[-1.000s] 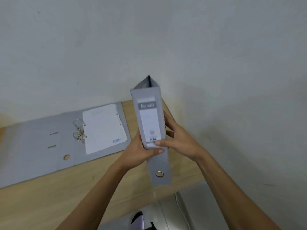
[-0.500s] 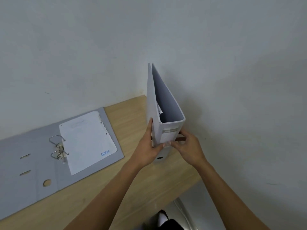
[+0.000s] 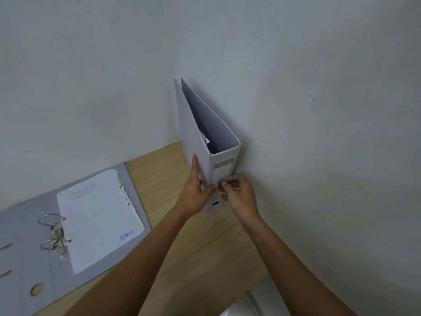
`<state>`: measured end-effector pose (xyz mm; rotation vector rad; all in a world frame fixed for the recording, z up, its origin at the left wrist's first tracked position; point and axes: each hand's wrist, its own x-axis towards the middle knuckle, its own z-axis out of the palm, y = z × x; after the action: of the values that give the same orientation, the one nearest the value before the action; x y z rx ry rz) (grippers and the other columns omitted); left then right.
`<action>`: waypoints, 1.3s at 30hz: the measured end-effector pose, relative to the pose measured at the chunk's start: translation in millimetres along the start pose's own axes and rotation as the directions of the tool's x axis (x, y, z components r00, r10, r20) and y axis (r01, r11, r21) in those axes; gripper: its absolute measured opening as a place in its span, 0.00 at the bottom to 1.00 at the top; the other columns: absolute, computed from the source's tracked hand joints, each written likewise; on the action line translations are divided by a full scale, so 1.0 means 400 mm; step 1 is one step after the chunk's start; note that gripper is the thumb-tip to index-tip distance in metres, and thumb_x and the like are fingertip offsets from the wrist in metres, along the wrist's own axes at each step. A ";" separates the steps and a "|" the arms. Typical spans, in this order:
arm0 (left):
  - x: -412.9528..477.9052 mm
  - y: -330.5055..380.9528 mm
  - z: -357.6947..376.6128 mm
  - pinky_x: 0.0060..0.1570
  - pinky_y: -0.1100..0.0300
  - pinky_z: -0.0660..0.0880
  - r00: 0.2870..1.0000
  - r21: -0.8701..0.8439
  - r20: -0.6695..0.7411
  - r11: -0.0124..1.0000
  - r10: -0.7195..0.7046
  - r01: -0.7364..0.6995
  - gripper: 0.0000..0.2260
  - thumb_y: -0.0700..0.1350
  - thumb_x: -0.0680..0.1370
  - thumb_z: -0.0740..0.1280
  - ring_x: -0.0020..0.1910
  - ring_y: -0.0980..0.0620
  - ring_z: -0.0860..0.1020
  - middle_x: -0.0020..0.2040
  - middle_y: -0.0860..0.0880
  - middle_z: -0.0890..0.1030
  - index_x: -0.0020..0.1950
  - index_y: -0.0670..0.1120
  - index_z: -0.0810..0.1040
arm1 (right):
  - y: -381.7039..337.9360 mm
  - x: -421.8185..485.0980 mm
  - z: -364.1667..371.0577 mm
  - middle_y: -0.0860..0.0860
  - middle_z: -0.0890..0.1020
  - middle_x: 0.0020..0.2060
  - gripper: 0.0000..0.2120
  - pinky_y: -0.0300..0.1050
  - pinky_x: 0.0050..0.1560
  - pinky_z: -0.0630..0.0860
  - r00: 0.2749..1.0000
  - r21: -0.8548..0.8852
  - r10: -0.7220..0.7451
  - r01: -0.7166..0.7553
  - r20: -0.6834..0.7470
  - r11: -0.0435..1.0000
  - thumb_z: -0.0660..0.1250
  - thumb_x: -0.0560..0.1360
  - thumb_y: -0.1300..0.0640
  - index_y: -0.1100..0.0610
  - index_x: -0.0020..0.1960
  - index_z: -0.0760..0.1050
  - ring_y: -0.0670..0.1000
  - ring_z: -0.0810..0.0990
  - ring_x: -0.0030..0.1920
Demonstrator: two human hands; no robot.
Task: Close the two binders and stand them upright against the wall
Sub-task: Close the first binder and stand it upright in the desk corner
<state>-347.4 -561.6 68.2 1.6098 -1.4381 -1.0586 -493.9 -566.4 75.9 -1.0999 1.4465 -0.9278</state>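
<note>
A closed grey binder (image 3: 193,131) stands upright on the wooden table (image 3: 196,245) in the corner, its right cover close to the right wall (image 3: 319,133). My left hand (image 3: 196,192) grips its left cover and front edge near the spine. My right hand (image 3: 239,195) pinches the spine low down, by the label. A second grey binder (image 3: 27,247) lies open and flat at the left, with metal rings (image 3: 53,233) and a white sheet (image 3: 98,217) on its right half.
White walls meet in a corner just behind the standing binder. The table's right end stops at the right wall. Below the table's front edge, at the bottom right, a pale floor or object (image 3: 250,304) shows.
The binder has gone from tilted in the air with its spine facing me to standing upright in the corner. Both hands moved with it toward the right wall.
</note>
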 end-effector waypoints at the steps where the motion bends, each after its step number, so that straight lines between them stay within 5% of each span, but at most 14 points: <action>1: 0.016 0.001 0.002 0.73 0.44 0.67 1.000 0.001 -0.005 1.000 0.003 -0.003 0.48 0.45 0.78 0.71 0.78 0.46 0.65 0.81 0.48 0.61 0.82 0.49 0.36 | -0.001 0.014 0.003 0.51 0.82 0.49 0.05 0.58 0.58 0.82 1.000 0.007 0.001 -0.001 -0.001 1.000 0.68 0.78 0.58 0.49 0.47 0.75 0.55 0.84 0.55; 7: 0.104 0.007 0.006 0.72 0.44 0.69 0.999 -0.039 -0.041 0.999 -0.001 0.000 0.46 0.50 0.78 0.69 0.77 0.47 0.65 0.81 0.48 0.61 0.83 0.51 0.38 | -0.013 0.067 0.024 0.45 0.82 0.56 0.16 0.60 0.60 0.81 0.999 0.003 0.013 -0.013 0.036 1.000 0.65 0.77 0.63 0.41 0.53 0.75 0.53 0.83 0.60; 12: 0.131 0.004 0.001 0.67 0.51 0.74 0.997 -0.046 -0.069 0.998 -0.038 0.034 0.40 0.51 0.80 0.67 0.71 0.51 0.71 0.80 0.51 0.64 0.83 0.54 0.42 | -0.008 0.104 0.005 0.48 0.78 0.69 0.25 0.57 0.65 0.78 0.996 -0.073 0.019 -0.013 0.084 0.997 0.65 0.78 0.68 0.51 0.72 0.73 0.52 0.79 0.67; 23: 0.135 -0.002 0.015 0.62 0.63 0.71 0.985 -0.039 -0.133 0.993 -0.112 0.108 0.39 0.51 0.81 0.66 0.75 0.47 0.70 0.80 0.48 0.66 0.83 0.53 0.45 | -0.005 0.119 -0.003 0.47 0.74 0.73 0.28 0.58 0.67 0.77 0.988 -0.076 0.042 -0.031 0.147 0.997 0.64 0.78 0.67 0.50 0.75 0.70 0.52 0.77 0.69; 28: 0.117 0.017 0.006 0.62 0.62 0.72 0.982 -0.021 -0.114 0.989 -0.148 0.146 0.39 0.44 0.79 0.69 0.73 0.44 0.73 0.79 0.47 0.66 0.83 0.50 0.49 | -0.029 0.115 -0.010 0.48 0.74 0.72 0.30 0.59 0.68 0.76 0.985 -0.104 0.049 -0.031 0.166 0.994 0.65 0.76 0.67 0.52 0.76 0.68 0.52 0.76 0.70; 34: 0.040 0.008 -0.048 0.63 0.47 0.77 0.974 -0.002 -0.121 0.981 -0.192 0.193 0.33 0.46 0.80 0.67 0.69 0.45 0.76 0.79 0.47 0.66 0.82 0.51 0.56 | -0.032 0.055 0.006 0.49 0.82 0.58 0.17 0.54 0.61 0.79 0.949 -0.203 0.190 -0.141 0.250 0.969 0.64 0.78 0.59 0.53 0.66 0.75 0.52 0.83 0.57; 39: -0.082 -0.044 -0.136 0.57 0.53 0.80 0.959 -0.049 -0.138 0.969 -0.248 0.244 0.23 0.46 0.81 0.67 0.55 0.55 0.80 0.70 0.49 0.77 0.75 0.49 0.69 | -0.030 -0.005 0.105 0.49 0.84 0.55 0.12 0.44 0.50 0.76 0.904 -0.231 0.188 -0.104 0.383 0.967 0.65 0.79 0.55 0.52 0.62 0.78 0.49 0.85 0.53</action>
<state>-292.0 -527.5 77.7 1.8372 -1.1419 -1.0730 -450.4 -567.4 81.3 -1.2303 1.2755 -0.4153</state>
